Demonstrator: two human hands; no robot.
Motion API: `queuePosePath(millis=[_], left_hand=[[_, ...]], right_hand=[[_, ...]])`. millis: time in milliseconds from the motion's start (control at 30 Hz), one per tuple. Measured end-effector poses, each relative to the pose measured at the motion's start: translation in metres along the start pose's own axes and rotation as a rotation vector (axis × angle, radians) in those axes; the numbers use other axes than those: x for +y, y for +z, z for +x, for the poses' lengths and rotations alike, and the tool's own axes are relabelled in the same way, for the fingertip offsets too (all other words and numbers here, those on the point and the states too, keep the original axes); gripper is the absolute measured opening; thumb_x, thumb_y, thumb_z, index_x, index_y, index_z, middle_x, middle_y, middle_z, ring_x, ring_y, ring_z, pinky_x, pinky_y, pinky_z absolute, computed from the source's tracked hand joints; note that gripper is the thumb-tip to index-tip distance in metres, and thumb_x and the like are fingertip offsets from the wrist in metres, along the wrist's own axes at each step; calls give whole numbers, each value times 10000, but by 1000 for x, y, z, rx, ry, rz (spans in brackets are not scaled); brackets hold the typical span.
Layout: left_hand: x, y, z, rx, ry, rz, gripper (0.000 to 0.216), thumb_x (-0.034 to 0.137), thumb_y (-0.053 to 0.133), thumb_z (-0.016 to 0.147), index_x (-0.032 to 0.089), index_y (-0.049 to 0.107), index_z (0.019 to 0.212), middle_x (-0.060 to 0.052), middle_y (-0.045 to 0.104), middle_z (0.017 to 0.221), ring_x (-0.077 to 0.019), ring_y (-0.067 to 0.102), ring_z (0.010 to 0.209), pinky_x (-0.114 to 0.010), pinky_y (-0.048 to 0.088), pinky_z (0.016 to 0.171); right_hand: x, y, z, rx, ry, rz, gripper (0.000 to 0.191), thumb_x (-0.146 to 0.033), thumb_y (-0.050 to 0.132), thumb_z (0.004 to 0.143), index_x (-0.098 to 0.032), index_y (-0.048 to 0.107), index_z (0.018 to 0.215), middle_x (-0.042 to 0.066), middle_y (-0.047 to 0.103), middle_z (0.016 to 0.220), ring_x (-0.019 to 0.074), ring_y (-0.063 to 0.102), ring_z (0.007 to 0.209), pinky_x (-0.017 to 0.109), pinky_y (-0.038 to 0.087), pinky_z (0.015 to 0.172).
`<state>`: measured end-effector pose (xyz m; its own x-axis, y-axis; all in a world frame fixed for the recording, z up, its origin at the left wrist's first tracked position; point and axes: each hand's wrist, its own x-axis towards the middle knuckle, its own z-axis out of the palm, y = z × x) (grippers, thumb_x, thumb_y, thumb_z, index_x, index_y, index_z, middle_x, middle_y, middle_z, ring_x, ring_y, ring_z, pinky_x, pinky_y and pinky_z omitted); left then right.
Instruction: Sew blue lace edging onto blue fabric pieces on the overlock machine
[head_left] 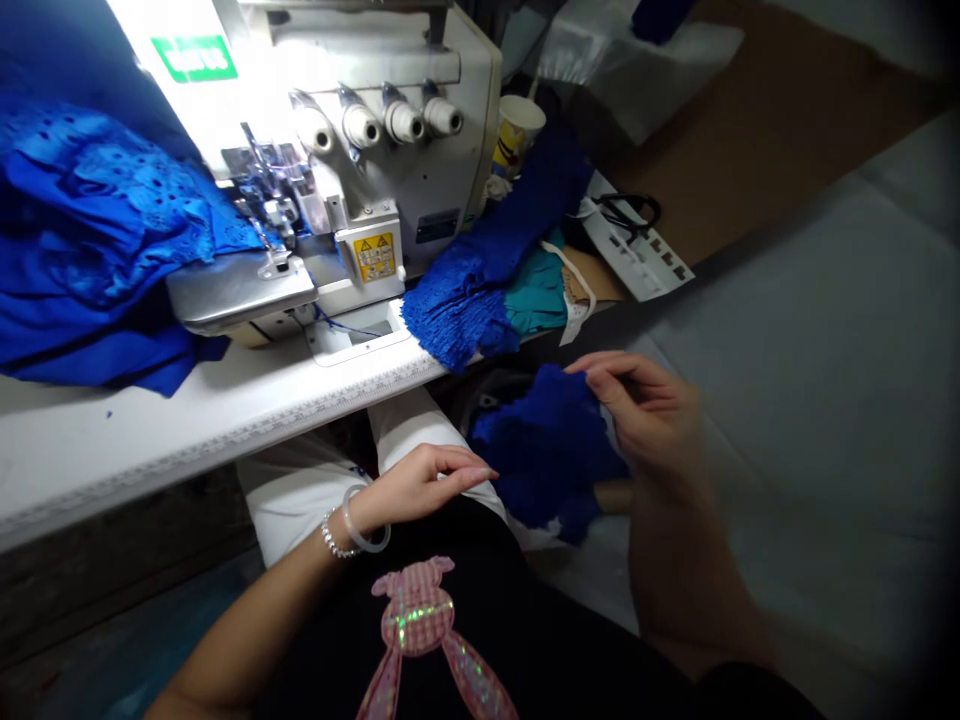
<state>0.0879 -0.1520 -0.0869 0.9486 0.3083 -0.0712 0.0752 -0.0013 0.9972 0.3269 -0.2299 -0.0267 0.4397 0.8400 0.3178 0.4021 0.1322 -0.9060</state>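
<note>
My right hand (637, 410) pinches the top edge of a bunched piece of royal-blue lace fabric (544, 450) above my lap. My left hand (420, 482), wearing a pale bangle (367, 520) and a beaded bracelet (334, 535), rests on my white-trousered thigh (300, 495). Its fingertips end at the fabric's lower left edge, and nothing shows in its grip. Part of the fabric is hidden behind my right fingers.
An overlock sewing machine (375, 170) with several thread guides stands on a white table (187, 420). Blue eyelet fabric (90, 240) lies left of it, and a stack of blue lace (480, 270) lies right. Scissors (626, 215) and a paper cup (517, 135) sit behind.
</note>
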Motion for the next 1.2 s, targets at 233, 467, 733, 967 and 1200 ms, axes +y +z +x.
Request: queuePosePath(millis=[233,467,733,967,1200], left_hand=[[-6,3,-7,54,-255,-419,718,723,376,878,126,729,1066,-139,714,1137,-255,649,1097,-337,480,969],[14,0,26,45,-254,-1203,450,480,447,971,111,685,1067,-126,726,1097,-202,700,993,-342,490,985],[48,-78,-34,601,-55,-866,236,182,536,941,100,672,1116,-133,731,1074,-202,717,938,-353,548,924],[50,-86,-66,754,23,-694,279,251,633,884,114,667,1125,-131,735,1063,-209,714,937,-323,564,863],[55,-57,-62,625,40,-585,302,362,701,834,155,619,1038,-92,749,963,-215,721,883,-354,561,844]], right_hand=[[-33,7,8,-156,-168,-48,95,-193,588,923,-210,646,850,31,683,876,170,635,829,299,473,740],[-67,56,-39,-1157,-478,-292,197,-255,476,988,-187,619,869,37,671,813,174,590,772,299,436,719],[-8,84,-70,-1278,-97,-380,215,-291,508,969,-179,614,819,29,666,755,158,607,697,251,380,624],[10,88,-83,-1266,81,-330,275,-394,518,937,-183,650,821,35,671,722,178,611,670,262,418,614],[-11,116,-60,-930,800,518,753,-773,322,871,-131,696,994,161,734,987,273,703,928,419,517,888]])
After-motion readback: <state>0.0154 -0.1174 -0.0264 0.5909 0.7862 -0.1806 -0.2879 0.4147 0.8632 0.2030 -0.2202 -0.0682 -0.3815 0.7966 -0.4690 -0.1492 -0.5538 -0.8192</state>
